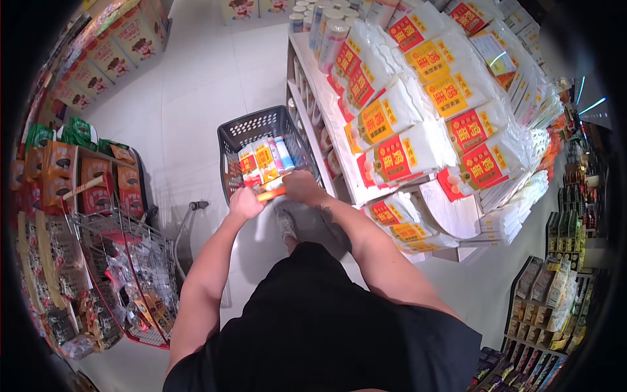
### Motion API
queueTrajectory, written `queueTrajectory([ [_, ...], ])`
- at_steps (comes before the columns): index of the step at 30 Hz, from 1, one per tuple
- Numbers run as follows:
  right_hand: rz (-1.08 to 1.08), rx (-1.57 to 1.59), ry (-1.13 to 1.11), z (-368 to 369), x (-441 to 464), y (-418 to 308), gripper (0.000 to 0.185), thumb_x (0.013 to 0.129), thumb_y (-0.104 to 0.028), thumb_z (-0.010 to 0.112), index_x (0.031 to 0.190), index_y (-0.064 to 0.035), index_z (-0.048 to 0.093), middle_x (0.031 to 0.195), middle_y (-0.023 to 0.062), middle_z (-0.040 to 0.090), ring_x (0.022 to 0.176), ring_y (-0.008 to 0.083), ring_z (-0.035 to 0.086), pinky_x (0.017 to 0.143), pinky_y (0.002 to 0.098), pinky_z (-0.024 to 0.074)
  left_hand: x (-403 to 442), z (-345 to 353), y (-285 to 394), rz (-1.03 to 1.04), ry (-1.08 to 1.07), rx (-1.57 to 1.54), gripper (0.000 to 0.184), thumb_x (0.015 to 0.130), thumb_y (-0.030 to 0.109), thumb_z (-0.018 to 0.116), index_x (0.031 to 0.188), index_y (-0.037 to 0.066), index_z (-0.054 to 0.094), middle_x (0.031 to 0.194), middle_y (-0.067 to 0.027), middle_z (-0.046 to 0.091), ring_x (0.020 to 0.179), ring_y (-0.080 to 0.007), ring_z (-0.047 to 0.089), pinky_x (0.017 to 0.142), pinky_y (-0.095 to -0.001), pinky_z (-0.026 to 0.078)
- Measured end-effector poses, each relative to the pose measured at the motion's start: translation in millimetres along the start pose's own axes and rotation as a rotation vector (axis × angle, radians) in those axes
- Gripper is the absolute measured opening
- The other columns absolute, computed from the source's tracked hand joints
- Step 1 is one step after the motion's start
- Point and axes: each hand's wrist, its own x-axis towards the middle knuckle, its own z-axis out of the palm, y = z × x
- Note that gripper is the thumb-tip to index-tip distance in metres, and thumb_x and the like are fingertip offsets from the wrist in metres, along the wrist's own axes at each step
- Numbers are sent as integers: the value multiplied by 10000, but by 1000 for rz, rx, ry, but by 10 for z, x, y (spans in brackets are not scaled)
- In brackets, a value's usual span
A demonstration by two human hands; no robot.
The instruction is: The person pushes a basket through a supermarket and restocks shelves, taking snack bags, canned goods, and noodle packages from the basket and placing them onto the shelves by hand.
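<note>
My left hand point(245, 204) and my right hand point(304, 187) are closed on an orange bar point(272, 194), which looks like the handle of the dark grey shopping basket point(251, 119). They are side by side at the basket's near end. Inside the basket lie red, yellow and white noodle packs point(258, 159) and, to their right, cylindrical packs in pink, white and blue point(283, 151). My fingertips are partly hidden.
On the right, a display stand point(450, 208) holds stacked egg-noodle packs point(398, 160). A wire shopping cart point(124, 245) with goods inside stands at left beside shelves of packaged food. Pale tiled floor point(199, 65) stretches ahead. More shelves point(542, 300) are at lower right.
</note>
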Motion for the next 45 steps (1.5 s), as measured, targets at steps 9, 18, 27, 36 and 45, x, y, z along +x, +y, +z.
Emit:
queueTrajectory([
  [9,27,27,-110,-154,975,263,182,682,-220,689,806,-89,712,818,139,706,811,319,701,740,447,566,768,-536,-139,61,36,-3,245,738,294,701,792,61,755,822,-204,704,830,-377,693,810,-449,558],
  [18,81,86,-126,-378,1803,442,189,702,-226,678,826,-89,714,803,148,702,812,332,701,753,451,567,1575,-948,-352,104,29,18,218,744,283,696,761,72,748,783,-218,682,792,-385,679,770,-456,558],
  [27,109,67,-42,-480,2489,622,174,690,-205,663,804,-86,722,800,145,707,786,306,706,729,434,568,2321,-1273,-554,195,65,52,262,736,334,680,787,87,750,777,-169,698,760,-357,686,750,-449,561],
  [36,270,98,-224,-786,2875,547,252,681,-171,659,899,-62,724,856,185,703,868,367,684,807,465,548,2666,-1384,-756,301,17,-1,279,716,347,692,769,75,729,718,-154,679,719,-342,680,677,-462,550],
  [45,184,154,-419,-827,2973,603,268,657,-255,765,827,-55,712,796,169,688,813,354,666,768,433,535,2633,-1351,-879,384,57,-192,234,720,315,694,713,81,707,703,-135,679,698,-319,683,646,-455,543],
])
